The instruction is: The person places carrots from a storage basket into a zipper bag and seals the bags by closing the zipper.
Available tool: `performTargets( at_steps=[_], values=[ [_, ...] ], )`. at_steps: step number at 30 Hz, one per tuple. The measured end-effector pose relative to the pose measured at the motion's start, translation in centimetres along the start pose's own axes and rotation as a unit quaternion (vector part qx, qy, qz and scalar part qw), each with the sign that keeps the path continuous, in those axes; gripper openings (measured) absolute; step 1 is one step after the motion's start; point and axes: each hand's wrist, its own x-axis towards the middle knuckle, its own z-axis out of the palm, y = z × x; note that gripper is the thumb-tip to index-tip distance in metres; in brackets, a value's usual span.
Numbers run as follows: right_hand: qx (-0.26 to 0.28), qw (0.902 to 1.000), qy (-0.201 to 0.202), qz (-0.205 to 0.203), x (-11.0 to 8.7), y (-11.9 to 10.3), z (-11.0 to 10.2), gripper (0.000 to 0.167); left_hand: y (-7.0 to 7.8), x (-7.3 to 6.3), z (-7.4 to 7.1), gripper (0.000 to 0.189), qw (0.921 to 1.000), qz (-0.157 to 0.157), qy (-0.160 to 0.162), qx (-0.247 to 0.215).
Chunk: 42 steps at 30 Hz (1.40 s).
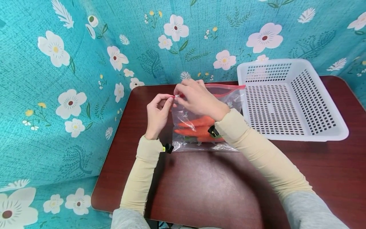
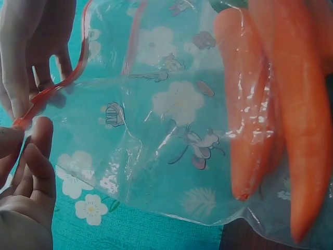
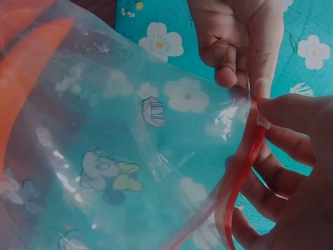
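A clear zipper bag (image 1: 183, 113) with a red zip edge and printed cartoon figures is held up over the table, several orange carrots (image 1: 197, 131) inside it. My left hand (image 1: 158, 111) pinches the bag's top left corner between thumb and forefinger. Right beside it, my right hand (image 1: 197, 98) pinches the small whitish slider (image 3: 263, 121) on the red zip (image 3: 244, 172). To the right of the hands the bag's mouth gapes, its two red edges apart. In the left wrist view the carrots (image 2: 299, 114) lie toward the bag's bottom, with a bit of green.
A white perforated plastic basket (image 1: 271, 105) stands on the right of the dark red-brown table (image 1: 206, 184). Teal floral cloth (image 1: 128, 41) hangs behind and along the left side. Small black wrist cameras (image 1: 168, 148) are strapped to both sleeved arms.
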Motion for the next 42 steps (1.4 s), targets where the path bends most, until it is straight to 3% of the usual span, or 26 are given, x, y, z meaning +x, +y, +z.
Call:
performTargets(
  at_steps=[4, 13, 19, 23, 27, 34, 37, 39, 42],
  values=[
    [-0.007, 1.0, 0.003, 0.003, 0.0, 0.0, 0.0, 0.012, 1.3, -0.2, 0.3, 0.017, 1.0, 0.002, 0.001, 0.002],
    [-0.025, 0.9997, 0.007, 0.004, -0.1, -0.3, -0.1, 0.011, -1.2, 0.0, 0.1, 0.017, 0.9996, 0.019, -0.013, 0.019],
    [-0.044, 0.9989, 0.015, 0.008, -0.2, -0.3, 0.1, 0.011, -1.4, -0.1, 0.3, 0.019, 0.9986, 0.041, -0.014, 0.032],
    [-0.054, 0.9982, 0.024, 0.009, -0.2, -0.3, 0.0, 0.011, -1.3, -0.1, 0.5, 0.02, 0.9983, 0.038, -0.012, 0.041],
    [-0.061, 0.9978, 0.026, 0.009, -0.2, -0.3, 0.0, 0.011, -1.0, 0.0, 0.6, 0.018, 0.9981, 0.027, -0.01, 0.054],
    [-0.075, 0.9969, 0.019, 0.015, -0.3, -0.3, -0.2, 0.01, 2.0, -0.4, 1.2, 0.016, 0.9969, 0.03, -0.013, 0.071],
    [-0.075, 0.9969, 0.013, 0.017, -0.3, -0.3, -0.3, 0.011, 2.5, -0.4, 1.3, 0.016, 0.9961, 0.028, -0.01, 0.083],
    [-0.075, 0.997, 0.01, 0.017, -0.4, -0.2, -0.3, 0.011, 2.6, -0.4, 1.4, 0.016, 0.9955, 0.027, -0.007, 0.091],
    [-0.077, 0.9969, 0.009, 0.014, -0.4, -0.2, -0.3, 0.01, 1.4, -0.3, 1.2, 0.017, 0.9943, 0.027, -0.004, 0.103]
  ],
)
